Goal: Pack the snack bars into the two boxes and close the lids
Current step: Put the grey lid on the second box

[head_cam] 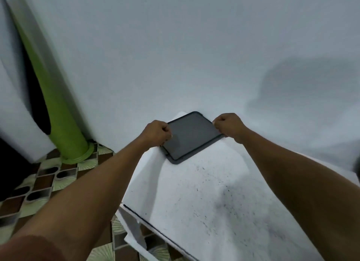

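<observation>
No snack bars or boxes are in view. A dark grey tablet [191,136] in a case lies flat at the far end of a table covered in white cloth [214,202], close to the wall. My left hand [155,133] is curled at the tablet's left edge, thumb on the rim. At the far right edge, my right hand [228,125] is curled and pinches the rim. Both forearms reach forward from the bottom of the view.
A pale wall [194,46] rises right behind the tablet. A green pipe [58,108] runs down to the patterned tile floor [39,184] on the left. The cloth hangs over the table's left edge [136,219] and bears dark specks.
</observation>
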